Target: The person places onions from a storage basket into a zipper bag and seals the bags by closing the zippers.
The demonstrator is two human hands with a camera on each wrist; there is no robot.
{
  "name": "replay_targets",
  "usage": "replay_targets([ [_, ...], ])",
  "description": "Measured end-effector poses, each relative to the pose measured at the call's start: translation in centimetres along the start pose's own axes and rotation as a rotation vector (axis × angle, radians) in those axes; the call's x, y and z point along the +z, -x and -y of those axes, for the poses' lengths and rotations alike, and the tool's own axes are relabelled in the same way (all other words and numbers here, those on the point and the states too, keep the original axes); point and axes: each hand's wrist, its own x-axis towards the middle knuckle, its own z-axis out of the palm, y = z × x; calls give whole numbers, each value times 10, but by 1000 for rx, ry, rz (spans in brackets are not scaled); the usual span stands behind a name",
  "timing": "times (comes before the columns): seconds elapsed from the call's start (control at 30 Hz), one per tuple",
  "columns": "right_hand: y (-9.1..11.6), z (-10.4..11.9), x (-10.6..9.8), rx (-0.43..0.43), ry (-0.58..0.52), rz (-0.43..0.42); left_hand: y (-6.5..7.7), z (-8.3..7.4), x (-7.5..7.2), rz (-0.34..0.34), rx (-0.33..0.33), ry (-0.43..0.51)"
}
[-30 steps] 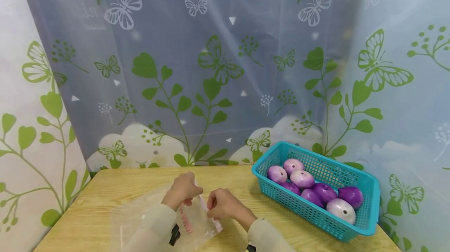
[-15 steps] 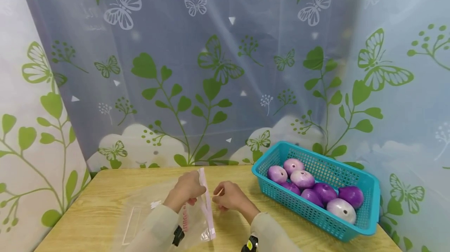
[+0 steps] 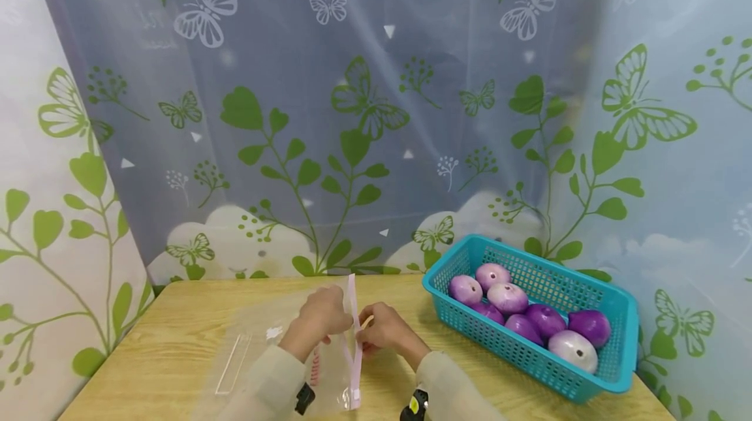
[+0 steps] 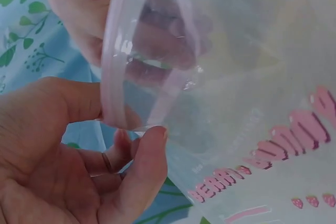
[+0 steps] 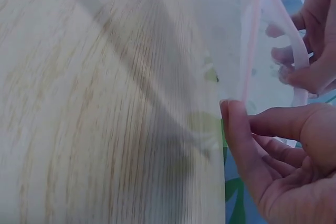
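A clear plastic zip bag (image 3: 258, 349) with a pink zip strip (image 3: 355, 369) and pink "Berry Bunny" lettering (image 4: 294, 140) lies partly raised over the table. My left hand (image 3: 320, 316) pinches one side of its mouth between thumb and finger, as the left wrist view shows. On the opposite side, my right hand (image 3: 384, 329) pinches the other edge. Between the two edges the mouth stands parted. In the right wrist view the fingers of the left hand (image 5: 315, 51) show partly through the plastic. Both forearms wear pale sleeves.
A turquoise perforated basket (image 3: 623, 343) stands at the right of the wooden table (image 3: 176, 316). Several peeled purple onions (image 3: 508, 298) sit in it. A patterned curtain (image 3: 294, 114) hangs behind the table and along both sides.
The bag and left hand have shifted right, and its strip now stands straighter. The right hand, apart from the strip half a second ago, now grips it.
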Motion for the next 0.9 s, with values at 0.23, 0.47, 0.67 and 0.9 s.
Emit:
replay_targets([
  [0.23, 4, 4, 0, -14, -55, 19, 1, -3, 1, -31, -7, -65],
  [0.47, 3, 4, 0, -25, -59, 6, 2, -5, 2, -106, 81, -106],
  [0.67, 3, 1, 5, -9, -65, 12, 2, -8, 1, -162, 96, -169],
  [0.9, 5, -2, 5, -13, -62, 1, 0, -15, -4, -260, 141, -193],
])
